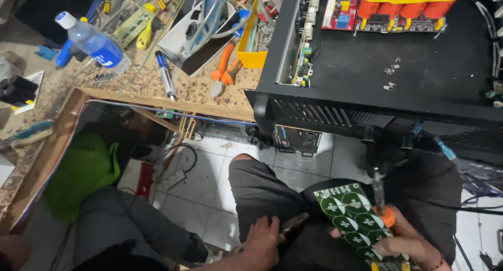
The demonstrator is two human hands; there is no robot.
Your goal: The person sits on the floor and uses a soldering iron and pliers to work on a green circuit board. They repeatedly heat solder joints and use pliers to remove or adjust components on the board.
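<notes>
hands: right [406, 245] grips green circuit board [355, 221], left [262, 239] holds tool [292, 224].

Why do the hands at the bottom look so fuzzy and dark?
Head view: the left hand and right hand sit in dim shade and look slightly smeared; the green board is clearer; the bottle on the lit bench is sharp; straight edges bow near the frame's sides.

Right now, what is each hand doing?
Left hand: closed around a thin dark tool on the lap.
Right hand: gripping an orange-collared tool over the green circuit board.
</notes>
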